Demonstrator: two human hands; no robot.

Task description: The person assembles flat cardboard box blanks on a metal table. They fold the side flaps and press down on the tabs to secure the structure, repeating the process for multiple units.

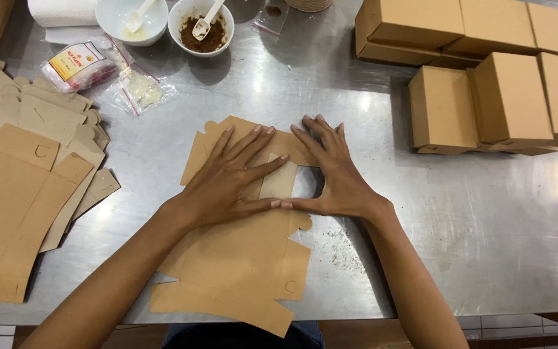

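Fingers of both hands lie spread and flat, gripping nothing. We note the cardboard blank directly beneath, its long axis running toward us; left hand and right hand press equally.

Both hands cover the flat carton blank's fold; at 9 o'clock the blank stack is cropped, at 1 o'clock the boxes too

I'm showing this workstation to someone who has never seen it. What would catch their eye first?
First, the left hand and right hand, pressed flat, thumbs touching, on an unfolded brown cardboard blank at the middle of the steel table. Then the folded brown boxes stacked at the far right, and the pile of flat blanks on the left. At the far edge stand two white bowls, one holding brown powder.
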